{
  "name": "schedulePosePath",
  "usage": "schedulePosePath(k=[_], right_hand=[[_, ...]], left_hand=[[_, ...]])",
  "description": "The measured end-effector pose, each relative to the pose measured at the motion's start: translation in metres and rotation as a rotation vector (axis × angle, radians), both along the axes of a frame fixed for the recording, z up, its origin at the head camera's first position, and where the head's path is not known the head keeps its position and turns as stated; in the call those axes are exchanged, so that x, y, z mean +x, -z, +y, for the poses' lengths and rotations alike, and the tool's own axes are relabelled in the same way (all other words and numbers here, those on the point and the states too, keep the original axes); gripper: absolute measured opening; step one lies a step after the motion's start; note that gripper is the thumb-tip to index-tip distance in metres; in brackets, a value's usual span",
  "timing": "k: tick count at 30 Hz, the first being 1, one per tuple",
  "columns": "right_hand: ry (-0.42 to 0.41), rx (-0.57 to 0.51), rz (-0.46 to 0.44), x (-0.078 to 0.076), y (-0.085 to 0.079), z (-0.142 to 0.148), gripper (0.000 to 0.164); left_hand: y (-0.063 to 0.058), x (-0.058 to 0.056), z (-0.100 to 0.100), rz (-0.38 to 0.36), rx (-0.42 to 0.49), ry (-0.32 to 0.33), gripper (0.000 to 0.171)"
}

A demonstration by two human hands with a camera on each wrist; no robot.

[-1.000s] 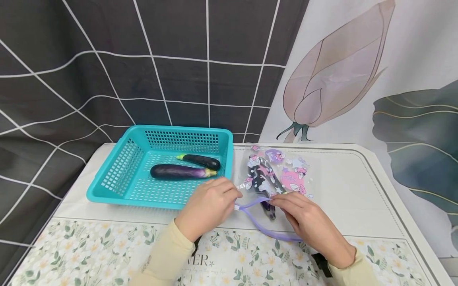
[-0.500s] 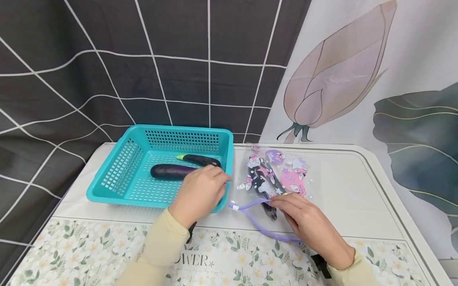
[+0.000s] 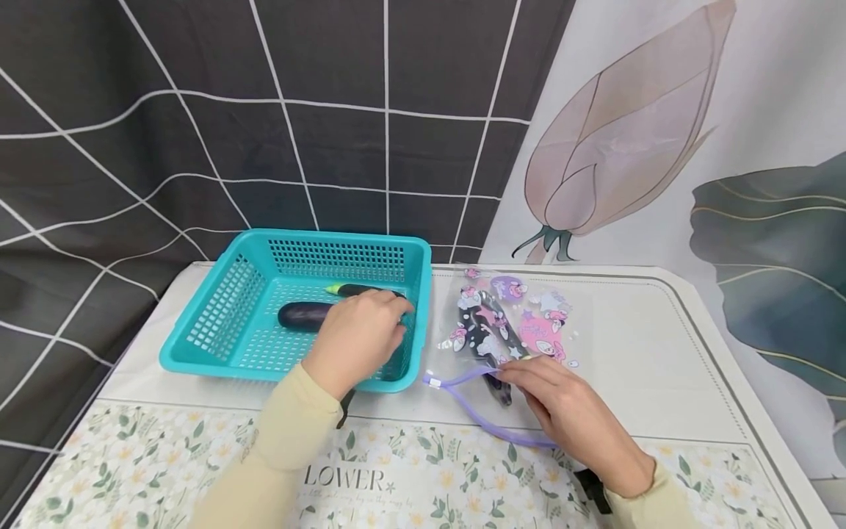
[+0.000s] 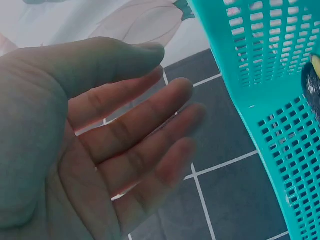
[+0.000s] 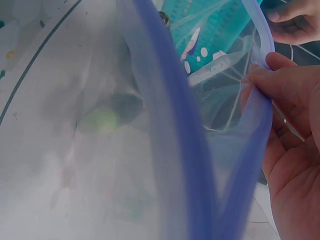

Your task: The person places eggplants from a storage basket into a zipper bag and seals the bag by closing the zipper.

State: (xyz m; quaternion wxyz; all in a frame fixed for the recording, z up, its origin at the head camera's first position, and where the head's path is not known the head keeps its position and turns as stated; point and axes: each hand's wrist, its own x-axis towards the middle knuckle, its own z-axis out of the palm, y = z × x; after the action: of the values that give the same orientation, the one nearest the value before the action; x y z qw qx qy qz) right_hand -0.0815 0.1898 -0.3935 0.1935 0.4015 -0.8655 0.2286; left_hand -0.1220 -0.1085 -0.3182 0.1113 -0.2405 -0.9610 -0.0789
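Observation:
My left hand (image 3: 360, 334) hangs over the right part of the turquoise basket (image 3: 198, 364), overlapping the stem end of a larger purple eggplant (image 3: 300, 316). Beyond its fingers lies a smaller dark eggplant (image 3: 353, 289) with a green tip. In the left wrist view that hand (image 4: 115, 125) has loosely bent fingers and holds nothing. On the right, my other hand (image 3: 571, 408) pinches the purple zip edge of a clear printed zip bag (image 3: 542, 334), between thumb and fingers in the right wrist view. The bag's mouth gapes, and dark eggplant (image 3: 499, 391) shows inside.
A white slider (image 3: 434, 383) sits at the left end of the bag's zip. The white table (image 3: 661, 353) carries a floral mat (image 3: 456, 485) along its front. Behind stand a dark gridded cloth (image 3: 330, 59) and a pale flower-print cloth (image 3: 634, 132).
My left hand has left the zip slider and moved left and up over the basket, covering part of the larger eggplant. The right hand keeps its pinch on the bag's edge.

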Motion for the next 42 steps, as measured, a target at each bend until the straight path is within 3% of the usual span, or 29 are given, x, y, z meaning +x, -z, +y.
schedulePosePath(k=[6, 18, 31, 42], right_hand=[[-0.003, 0.004, 0.01, -0.001, 0.0, -0.001, 0.052], [-0.018, 0.001, 0.02, -0.001, -0.001, -0.001, 0.051], [-0.017, -0.001, 0.038, -0.001, -0.001, -0.001, 0.05], [-0.012, -0.006, 0.006, -0.001, 0.0, 0.0, 0.051]], left_hand=[[-0.006, -0.003, -0.005, -0.039, -0.041, -0.02, 0.026], [-0.02, -0.015, -0.009, -0.075, -0.124, 0.005, 0.02], [-0.017, -0.036, -0.011, -0.217, -0.157, -0.014, 0.021], [-0.024, -0.057, -0.015, -0.345, -0.183, -0.028, 0.031]])
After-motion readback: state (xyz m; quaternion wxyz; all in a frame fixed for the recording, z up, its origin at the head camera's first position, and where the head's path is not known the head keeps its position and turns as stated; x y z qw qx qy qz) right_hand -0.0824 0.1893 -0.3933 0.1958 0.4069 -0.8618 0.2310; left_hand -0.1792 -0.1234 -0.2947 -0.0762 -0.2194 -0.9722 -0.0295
